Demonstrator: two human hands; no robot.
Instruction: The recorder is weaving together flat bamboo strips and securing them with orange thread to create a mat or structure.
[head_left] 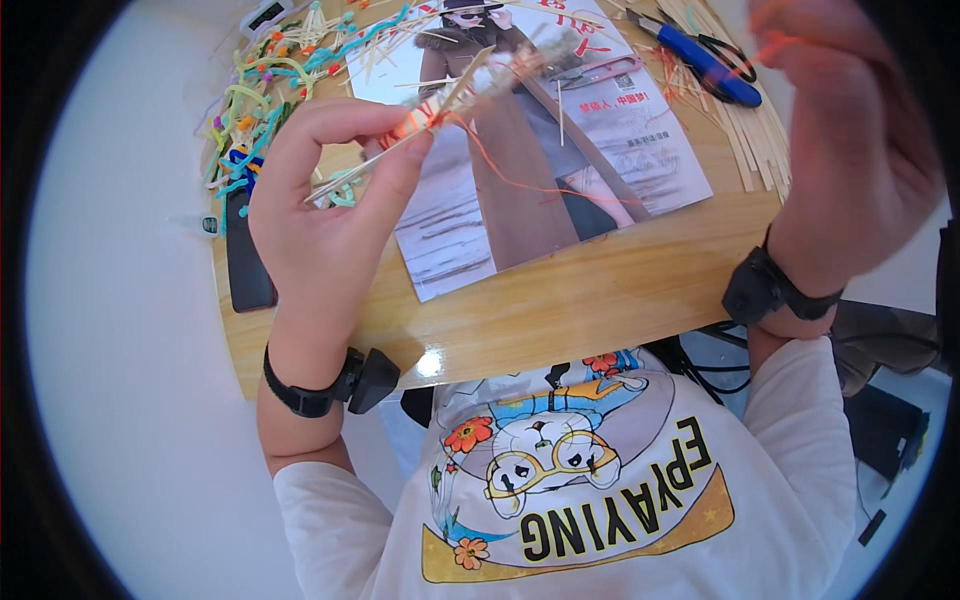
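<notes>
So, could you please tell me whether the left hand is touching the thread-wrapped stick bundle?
Touching. The head view shows it: the left hand pinches the thread-wrapped stick bundle between thumb and forefinger.

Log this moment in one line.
left hand: pinching stick bundle | right hand: raised, blurred | orange thread: hangs from bundle | magazine: on table

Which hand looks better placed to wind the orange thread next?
Probably the right hand: it seems to hold the orange thread, while the left hand is busy pinching the sticks.
</notes>
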